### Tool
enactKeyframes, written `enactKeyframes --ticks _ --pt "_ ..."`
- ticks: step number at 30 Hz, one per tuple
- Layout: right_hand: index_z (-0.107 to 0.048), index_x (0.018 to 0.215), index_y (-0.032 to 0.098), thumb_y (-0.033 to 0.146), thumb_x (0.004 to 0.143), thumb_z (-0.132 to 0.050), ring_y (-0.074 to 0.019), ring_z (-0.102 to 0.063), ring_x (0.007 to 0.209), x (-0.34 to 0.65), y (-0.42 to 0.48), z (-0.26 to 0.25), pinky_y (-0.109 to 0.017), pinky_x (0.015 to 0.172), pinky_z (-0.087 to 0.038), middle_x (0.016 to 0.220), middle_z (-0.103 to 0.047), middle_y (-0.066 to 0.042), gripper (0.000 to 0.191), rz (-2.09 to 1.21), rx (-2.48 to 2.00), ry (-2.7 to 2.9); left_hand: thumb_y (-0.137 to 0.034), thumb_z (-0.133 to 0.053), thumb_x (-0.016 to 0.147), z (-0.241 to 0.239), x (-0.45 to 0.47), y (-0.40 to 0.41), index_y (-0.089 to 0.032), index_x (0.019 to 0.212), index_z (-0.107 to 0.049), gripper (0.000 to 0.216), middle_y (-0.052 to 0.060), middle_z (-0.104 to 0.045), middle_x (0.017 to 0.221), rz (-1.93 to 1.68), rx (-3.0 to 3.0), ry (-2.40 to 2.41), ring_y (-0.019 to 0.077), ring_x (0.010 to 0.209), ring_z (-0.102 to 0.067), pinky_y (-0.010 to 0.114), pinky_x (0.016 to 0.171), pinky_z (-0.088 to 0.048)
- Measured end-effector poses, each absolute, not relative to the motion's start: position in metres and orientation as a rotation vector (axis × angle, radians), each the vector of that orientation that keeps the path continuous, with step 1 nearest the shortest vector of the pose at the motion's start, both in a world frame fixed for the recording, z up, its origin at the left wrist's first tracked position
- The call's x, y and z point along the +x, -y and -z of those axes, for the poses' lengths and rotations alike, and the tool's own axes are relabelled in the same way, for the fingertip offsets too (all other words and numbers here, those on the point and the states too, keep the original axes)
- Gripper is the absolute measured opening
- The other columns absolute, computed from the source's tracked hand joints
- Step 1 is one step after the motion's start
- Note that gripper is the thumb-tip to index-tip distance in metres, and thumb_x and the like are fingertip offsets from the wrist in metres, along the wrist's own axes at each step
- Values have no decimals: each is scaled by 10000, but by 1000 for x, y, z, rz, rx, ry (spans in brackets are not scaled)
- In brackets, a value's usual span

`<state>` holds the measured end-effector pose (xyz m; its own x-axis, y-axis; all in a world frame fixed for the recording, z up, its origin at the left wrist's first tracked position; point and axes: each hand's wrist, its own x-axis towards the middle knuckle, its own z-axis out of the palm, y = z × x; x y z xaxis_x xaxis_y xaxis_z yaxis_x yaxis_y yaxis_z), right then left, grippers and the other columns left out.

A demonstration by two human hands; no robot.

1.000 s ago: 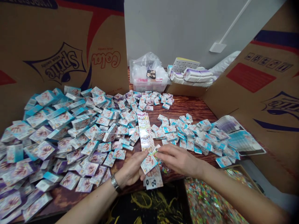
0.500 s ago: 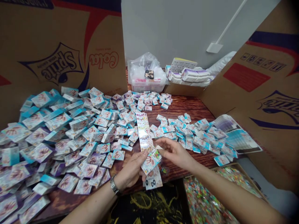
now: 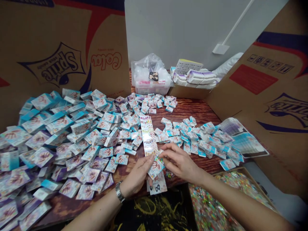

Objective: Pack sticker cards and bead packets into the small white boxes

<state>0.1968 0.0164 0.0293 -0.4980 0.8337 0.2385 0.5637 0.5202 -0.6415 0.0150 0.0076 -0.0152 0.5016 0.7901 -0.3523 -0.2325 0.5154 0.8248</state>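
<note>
Turquoise-and-white printed card packet (image 3: 156, 168) sits tilted between both hands, over the near part of the table. The person's left hand (image 3: 136, 175), with a steel link watch (image 3: 119, 192) on its wrist, is closed around the packet's lower edge. The right hand (image 3: 179, 162) is curled, its fingertips (image 3: 163, 153) gripping the packet's upper corner. Beneath the packet lies a white card printed with black rings (image 3: 157, 186), and just beside it a small clear bag of colourful bits (image 3: 169, 174). A long, narrow, glossy printed strip (image 3: 148, 136) stretches away from the hands across the reddish-brown wooden table (image 3: 192, 110).

A large heap of small turquoise, white and purple boxes printed with a reddish hand shape (image 3: 60, 138) covers the left side. A smaller heap of similar boxes (image 3: 194, 139) lies to the right, beside fanned printed sheets (image 3: 244, 141). Below the table edge are a tray of multicoloured pieces (image 3: 216, 200) and black cloth with yellow patterning (image 3: 149, 211). Farther back stand a clear plastic bin with a bag (image 3: 150, 77), stacked purple-and-white packets (image 3: 194, 78) and printed cardboard panels (image 3: 55, 48).
</note>
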Motion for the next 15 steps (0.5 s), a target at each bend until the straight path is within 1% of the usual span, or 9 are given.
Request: enactKeyframes --ticks 2,5,6,9,10,13,15 --pt "-572 996 203 114 838 -523 -181 -555 938 195 -15 -31 -328 804 -486 985 -555 -63 188 -699 -1214 2165 -527 -544 812 14 14 -9 -147 866 -572 385 -30 -491 613 -710 889 -822 76 444 -458 172 364 -413" --pt "-558 1006 212 146 849 -536 -166 -572 835 193 -14 -29 -295 710 -497 936 -566 -46 172 -718 -1352 2049 -527 -508 832 9 12 -11 -169 904 -538 366 -34 -499 642 -713 962 -870 85 453 -473 186 376 -415" --pt "-555 1027 215 153 853 -534 -171 -575 849 193 -15 -28 -298 713 -498 956 -568 -52 185 -706 -1365 2039 -526 -506 832 7 12 -12 -174 897 -528 358 -33 -501 647 -719 973 -890 89 459 -480 187 378 -413" --pt "-551 1084 221 149 860 -529 -200 -571 956 193 -17 -24 -342 804 -486 1016 -587 -72 236 -667 -1334 2101 -511 -512 832 5 12 -13 -181 837 -508 330 -41 -485 628 -748 1016 -925 89 448 -472 191 381 -410" --pt "-555 1083 220 149 857 -535 -204 -574 957 193 -17 -23 -350 812 -484 1005 -599 -71 237 -669 -1330 2119 -506 -513 832 5 13 -13 -182 823 -504 324 -44 -475 626 -759 1026 -933 88 447 -468 192 381 -410" --pt "-571 1055 218 174 842 -567 -193 -596 874 192 -19 -17 -341 760 -497 948 -617 -53 218 -715 -1385 2081 -503 -496 840 9 14 -13 -191 820 -502 314 -43 -452 653 -778 1037 -953 101 493 -480 198 392 -425" --pt "-576 1044 216 190 836 -574 -187 -597 858 192 -18 -12 -338 751 -499 939 -612 -46 209 -742 -1411 2012 -494 -444 868 12 12 -13 -194 846 -516 310 -25 -471 693 -780 1097 -982 123 560 -504 221 436 -461"
